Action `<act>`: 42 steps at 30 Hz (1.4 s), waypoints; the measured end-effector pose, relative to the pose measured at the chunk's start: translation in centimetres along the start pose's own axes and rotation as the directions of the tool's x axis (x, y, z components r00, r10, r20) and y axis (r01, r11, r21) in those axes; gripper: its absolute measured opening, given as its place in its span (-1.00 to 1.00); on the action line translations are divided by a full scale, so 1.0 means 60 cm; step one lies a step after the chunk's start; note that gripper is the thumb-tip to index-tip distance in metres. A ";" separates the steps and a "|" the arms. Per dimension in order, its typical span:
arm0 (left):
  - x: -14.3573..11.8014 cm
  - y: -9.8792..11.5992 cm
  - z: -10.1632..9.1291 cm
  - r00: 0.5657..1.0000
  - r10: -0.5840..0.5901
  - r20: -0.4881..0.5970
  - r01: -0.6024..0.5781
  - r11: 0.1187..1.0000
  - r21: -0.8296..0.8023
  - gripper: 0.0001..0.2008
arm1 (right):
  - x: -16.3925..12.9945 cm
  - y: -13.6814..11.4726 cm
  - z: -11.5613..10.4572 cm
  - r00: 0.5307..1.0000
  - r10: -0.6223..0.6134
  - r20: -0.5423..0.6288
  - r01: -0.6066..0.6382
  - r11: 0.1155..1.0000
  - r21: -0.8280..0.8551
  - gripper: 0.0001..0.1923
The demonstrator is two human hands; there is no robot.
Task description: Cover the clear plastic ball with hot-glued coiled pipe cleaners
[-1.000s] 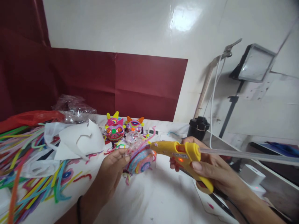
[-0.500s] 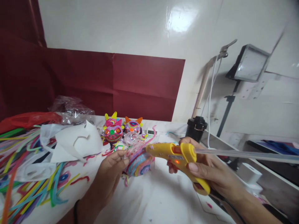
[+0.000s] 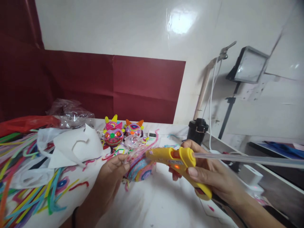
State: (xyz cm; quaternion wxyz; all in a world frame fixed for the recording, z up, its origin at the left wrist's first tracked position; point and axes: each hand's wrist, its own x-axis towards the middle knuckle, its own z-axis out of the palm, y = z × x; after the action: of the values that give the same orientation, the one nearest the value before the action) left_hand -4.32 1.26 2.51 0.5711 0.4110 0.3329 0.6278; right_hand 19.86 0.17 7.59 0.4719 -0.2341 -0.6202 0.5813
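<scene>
Left hand: the left hand (image 3: 111, 172) is closed on a round ornament wound in coloured cord (image 3: 140, 169), held just above the white worktop (image 3: 166, 202), fingertips pinching its near edge.
Right hand: the right hand (image 3: 211, 177) grips a yellow glue gun (image 3: 178, 161), thumb along the body, an orange lamp lit on its side, a clear glue stick (image 3: 249, 158) running out behind to the frame edge.
Step in hand: gluing, by the look of it; the nozzle sits at the ornament's upper edge, apparently touching.
Next move calls for: a steady ornament, a small squeeze, and fingertips kept clear of the hot tip.
Left of the hands: loose coloured cords (image 3: 30, 193) and white paper offcuts (image 3: 73, 147) spread across the worktop.
Behind: two finished spiked ornaments (image 3: 113, 134) stand together; a black jar (image 3: 197, 129) stands to the right.
Far: a dark red backdrop (image 3: 142, 88) against a glossy white wall, a lamp on a stand (image 3: 249, 65).
Hard to make out: the exact glue spot is hidden by clear wrapping and blur; the trigger finger is hidden.
</scene>
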 end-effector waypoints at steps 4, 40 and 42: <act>-0.002 0.001 0.001 1.000 -0.009 0.000 0.009 1.000 -0.029 -0.88 | 0.002 -0.002 0.002 1.000 0.004 -0.015 -0.004 1.000 -0.022 -0.58; -0.012 0.016 0.002 0.981 0.128 -0.146 -0.102 0.979 0.177 -0.79 | -0.008 -0.009 -0.002 0.999 -0.009 -0.049 0.008 1.000 -0.019 -0.48; -0.016 0.018 0.003 0.966 0.187 -0.181 -0.142 0.961 0.235 -0.80 | -0.012 -0.011 -0.001 0.998 -0.009 -0.067 0.007 1.000 -0.025 -0.46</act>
State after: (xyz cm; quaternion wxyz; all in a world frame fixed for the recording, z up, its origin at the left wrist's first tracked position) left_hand -4.63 0.19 3.41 0.4309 0.4324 0.4210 0.6709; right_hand 20.39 -0.54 7.97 0.4918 -0.2568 -0.6119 0.5637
